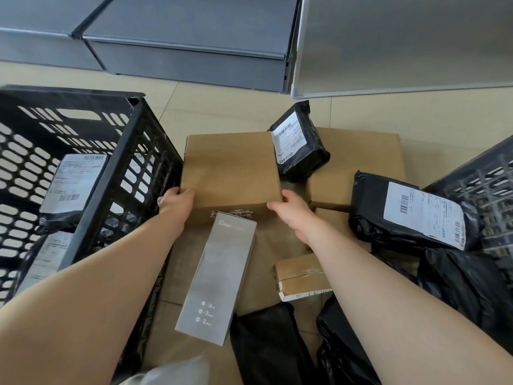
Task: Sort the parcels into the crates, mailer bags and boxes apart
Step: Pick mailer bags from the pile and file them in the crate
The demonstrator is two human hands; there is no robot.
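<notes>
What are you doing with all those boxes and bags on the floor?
A person is sorting parcels. Their left hand and right hand grip the near corners of a brown cardboard box. The black crate on the left already holds mailer bags with labels. Two more labelled black mailer bags, a silver box and a small taped box wait on the floor. Part of a second crate shows at the right.

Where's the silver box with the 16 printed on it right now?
In the head view the silver box lies low in the centre between the forearms, its far end overlapping the near face of the brown box both hands grip.
</notes>
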